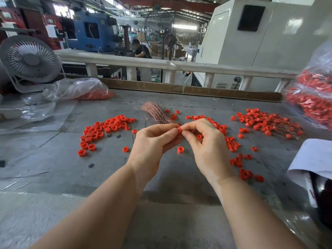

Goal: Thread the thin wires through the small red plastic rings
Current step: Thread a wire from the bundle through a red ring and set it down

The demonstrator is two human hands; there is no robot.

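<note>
1. Both hands meet above the grey tabletop (53, 159). The left hand (152, 141) and the right hand (206, 141) each pinch the same small red plastic ring (179, 130) between thumb and forefinger, the other fingers loosely curled.
2. The ring sits at the fingertips, near the bundle of thin copper-coloured wires (156, 114) lying just beyond the hands. Whether a wire is already in the ring cannot be told.
3. Likely risk: the ring is tiny and smooth, so a tight squeeze could flick it out among the loose red rings on the left (106, 130).
4. Another risk: a thin wire may buckle or miss the hole if pushed off-axis.
5. The ring's opening appears to face roughly sideways, along the line between the 2 hands, though fingers hide much of it.
6. The wire bundle's long axis runs away from the person, its far end fanned and leaning left.
</note>
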